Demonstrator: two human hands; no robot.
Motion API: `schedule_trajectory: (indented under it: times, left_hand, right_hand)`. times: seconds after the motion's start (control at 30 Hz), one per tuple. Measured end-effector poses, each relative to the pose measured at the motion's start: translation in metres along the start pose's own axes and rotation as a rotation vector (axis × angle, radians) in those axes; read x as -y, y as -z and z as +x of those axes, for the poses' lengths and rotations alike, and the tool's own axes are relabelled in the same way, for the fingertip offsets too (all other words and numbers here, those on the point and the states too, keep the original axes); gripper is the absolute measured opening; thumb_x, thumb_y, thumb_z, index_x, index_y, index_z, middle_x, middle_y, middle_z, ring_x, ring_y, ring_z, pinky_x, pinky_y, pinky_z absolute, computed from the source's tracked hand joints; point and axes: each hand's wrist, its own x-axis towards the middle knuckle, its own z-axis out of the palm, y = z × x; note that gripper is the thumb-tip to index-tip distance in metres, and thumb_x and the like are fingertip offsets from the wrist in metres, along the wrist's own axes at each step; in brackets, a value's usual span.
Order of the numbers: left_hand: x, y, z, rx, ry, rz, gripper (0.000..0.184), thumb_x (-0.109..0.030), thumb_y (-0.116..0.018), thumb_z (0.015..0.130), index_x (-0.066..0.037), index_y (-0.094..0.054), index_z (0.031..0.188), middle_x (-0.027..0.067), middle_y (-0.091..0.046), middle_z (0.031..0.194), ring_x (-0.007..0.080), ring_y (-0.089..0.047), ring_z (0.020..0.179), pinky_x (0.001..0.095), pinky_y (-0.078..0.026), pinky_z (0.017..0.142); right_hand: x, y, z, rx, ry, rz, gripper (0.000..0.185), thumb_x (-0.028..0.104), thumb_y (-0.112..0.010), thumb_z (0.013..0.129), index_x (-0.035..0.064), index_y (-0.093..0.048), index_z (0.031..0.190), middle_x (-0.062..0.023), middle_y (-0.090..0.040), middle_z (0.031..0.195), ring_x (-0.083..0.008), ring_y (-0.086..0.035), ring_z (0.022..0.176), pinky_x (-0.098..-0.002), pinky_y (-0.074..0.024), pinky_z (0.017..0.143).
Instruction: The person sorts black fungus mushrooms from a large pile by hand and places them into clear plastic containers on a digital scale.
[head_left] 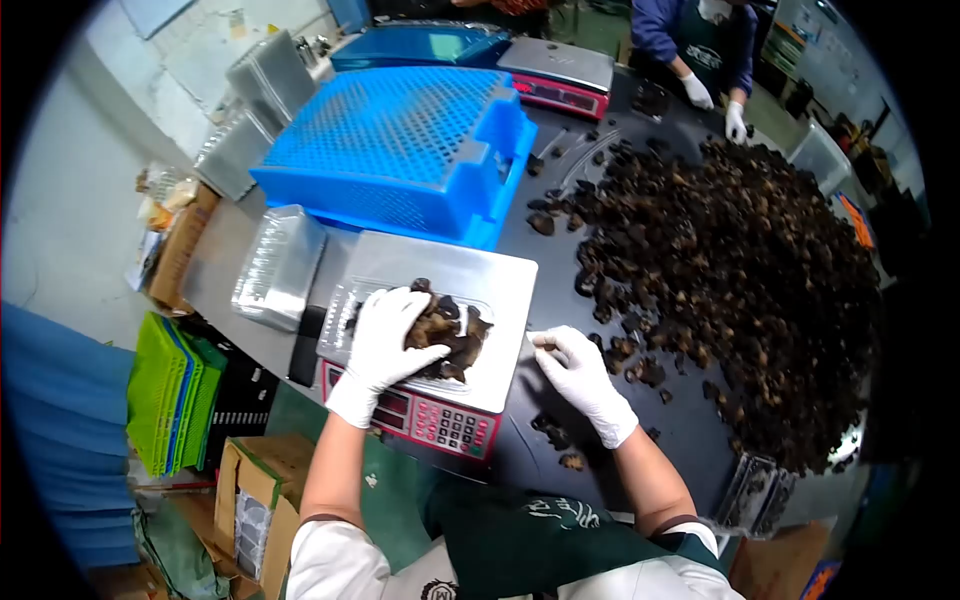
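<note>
My left hand (385, 345), in a white glove, lies over a clear plastic tray (487, 312) of dark brown, mushroom-like pieces (455, 345). Its fingers are spread and its thumb reaches across the pieces. The tray rests on the steel plate of a red digital scale (505, 285). Just right of that plate is my right hand (585, 385), also gloved, with fingers curled and tips pressed together. Whatever small thing may be between those fingertips cannot be made out. A few loose dark pieces (550, 432) lie on the dark table below my right hand.
A large heap of dark pieces (740, 290) covers the right side. Blue plastic baskets (390, 140) stand upside down behind my scale, near a second scale (560, 75). Stacked clear trays (280, 265) sit at left. Across the table is a co-worker's gloved hand (697, 91).
</note>
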Motion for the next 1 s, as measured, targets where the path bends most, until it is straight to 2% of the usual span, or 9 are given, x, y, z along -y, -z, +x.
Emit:
schedule_trajectory:
  times: [0.1, 0.17, 0.3, 0.37, 0.43, 0.57, 0.73, 0.87, 1.0]
  left_hand:
    - [-0.008, -0.002, -0.004, -0.022, 0.049, 0.003, 0.064, -0.040, -0.081, 0.062, -0.004, -0.061, 0.111, 0.0123, -0.061, 0.106, 0.0315, -0.056, 0.103, 0.0433, -0.039, 0.097]
    - [-0.019, -0.008, -0.005, -0.046, 0.054, 0.004, 0.060, -0.039, -0.080, 0.063, -0.004, -0.061, 0.108, 0.0121, -0.061, 0.103, 0.0310, -0.056, 0.099, 0.0432, -0.039, 0.095]
    - [-0.041, -0.012, -0.003, -0.033, 0.091, -0.017, 0.054, -0.034, -0.080, 0.064, -0.006, -0.061, 0.106, 0.0125, -0.059, 0.105, 0.0327, -0.053, 0.101, 0.0446, -0.039, 0.093]
    - [-0.045, -0.011, -0.005, -0.090, 0.071, -0.007, 0.061, -0.035, -0.082, 0.061, -0.007, -0.060, 0.110, 0.0138, -0.057, 0.110, 0.0329, -0.052, 0.103, 0.0447, -0.038, 0.094]
    - [-0.046, -0.005, -0.006, -0.096, 0.079, -0.002, 0.068, -0.040, -0.081, 0.061, -0.007, -0.058, 0.116, 0.0152, -0.055, 0.117, 0.0346, -0.050, 0.109, 0.0462, -0.036, 0.097]
    - [-0.050, 0.006, -0.003, 0.052, 0.067, 0.104, 0.091, -0.053, -0.078, 0.060, -0.007, -0.050, 0.133, 0.0179, -0.047, 0.137, 0.0387, -0.041, 0.128, 0.0509, -0.026, 0.108]
    - [-0.042, -0.007, -0.010, 0.183, 0.074, 0.069, 0.093, -0.057, -0.078, 0.056, -0.007, -0.053, 0.130, 0.0155, -0.049, 0.136, 0.0320, -0.041, 0.130, 0.0524, -0.023, 0.110]
    - [-0.039, -0.009, -0.010, 0.118, 0.074, 0.028, 0.089, -0.061, -0.077, 0.057, -0.010, -0.057, 0.127, 0.0119, -0.058, 0.125, 0.0301, -0.050, 0.121, 0.0524, -0.026, 0.108]
    - [-0.037, -0.006, -0.015, 0.118, 0.076, 0.055, 0.097, -0.063, -0.075, 0.058, -0.012, -0.049, 0.136, 0.0087, -0.052, 0.135, 0.0338, -0.042, 0.130, 0.0557, -0.018, 0.112]
  right_hand:
    - [-0.013, 0.018, -0.035, 0.274, -0.161, -0.191, 0.021, 0.019, -0.066, 0.082, 0.0067, -0.066, 0.098, -0.0116, -0.065, 0.089, -0.0294, -0.063, 0.083, -0.0380, -0.0504, 0.075]
    - [-0.022, 0.011, -0.061, 0.366, -0.032, -0.373, 0.025, 0.026, -0.068, 0.081, 0.0081, -0.067, 0.099, -0.0120, -0.065, 0.087, -0.0298, -0.064, 0.084, -0.0397, -0.0507, 0.075]
    - [-0.047, -0.005, -0.097, 0.411, -0.097, -0.480, 0.028, 0.029, -0.068, 0.081, 0.0071, -0.068, 0.099, -0.0134, -0.065, 0.085, -0.0316, -0.064, 0.078, -0.0409, -0.0511, 0.072]
    - [-0.042, 0.003, -0.095, 0.266, -0.410, -0.108, 0.026, 0.025, -0.068, 0.083, 0.0034, -0.068, 0.096, -0.0136, -0.065, 0.079, -0.0282, -0.064, 0.071, -0.0384, -0.0499, 0.068]
    - [-0.030, 0.016, -0.085, 0.085, -0.591, 0.166, 0.018, 0.016, -0.068, 0.084, 0.0012, -0.067, 0.093, 0.0002, -0.055, 0.064, -0.0077, -0.050, 0.060, -0.0263, -0.0419, 0.056]
    - [-0.003, 0.023, -0.050, -0.077, -0.487, 0.427, 0.012, 0.005, -0.064, 0.085, 0.0014, -0.065, 0.096, 0.0024, -0.058, 0.069, -0.0034, -0.052, 0.061, -0.0201, -0.0426, 0.056]
    - [0.029, -0.015, 0.010, -0.250, 0.139, 0.170, 0.026, -0.004, -0.059, 0.080, 0.0055, -0.065, 0.104, -0.0114, -0.068, 0.094, -0.0279, -0.066, 0.086, -0.0355, -0.0527, 0.075]
    - [0.031, -0.047, 0.026, -0.051, 0.327, -0.168, 0.052, 0.014, -0.062, 0.081, -0.0052, -0.048, 0.128, -0.0270, -0.054, 0.123, -0.0436, -0.050, 0.116, -0.0476, -0.0374, 0.102]
    - [0.031, -0.047, 0.019, 0.107, 0.341, -0.188, 0.062, 0.019, -0.062, 0.081, -0.0026, -0.042, 0.135, -0.0259, -0.047, 0.132, -0.0429, -0.040, 0.126, -0.0509, -0.0270, 0.109]
